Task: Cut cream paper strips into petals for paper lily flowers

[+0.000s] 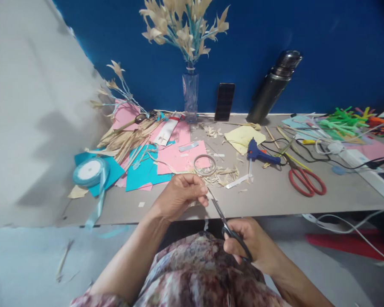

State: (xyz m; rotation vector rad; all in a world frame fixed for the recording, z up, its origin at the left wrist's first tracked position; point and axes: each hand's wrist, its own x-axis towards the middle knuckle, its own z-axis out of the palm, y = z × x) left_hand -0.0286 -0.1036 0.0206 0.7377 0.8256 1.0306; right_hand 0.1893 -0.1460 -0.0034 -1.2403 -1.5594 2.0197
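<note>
My right hand (248,241) is closed around the handles of dark-handled scissors (222,215). Their blades point up and left, with the tips at the fingers of my left hand (187,192). That hand is pinched on a small pale piece (210,195), possibly dried husk, mostly hidden by the fingers and blades. Both hands are at the table's front edge, above my lap. Just beyond the left hand lie a roll of tape (205,165) and a scatter of husk scraps (225,175).
Pink sheets (171,160), dried husk strips (121,138) and a ribbon spool (88,171) lie left. A bottle (190,94) holds husk flowers; a phone (224,102) and flask (273,87) lean on the wall. Rightward are a glue gun (262,154), red-handled scissors (307,181) and a power strip (368,170).
</note>
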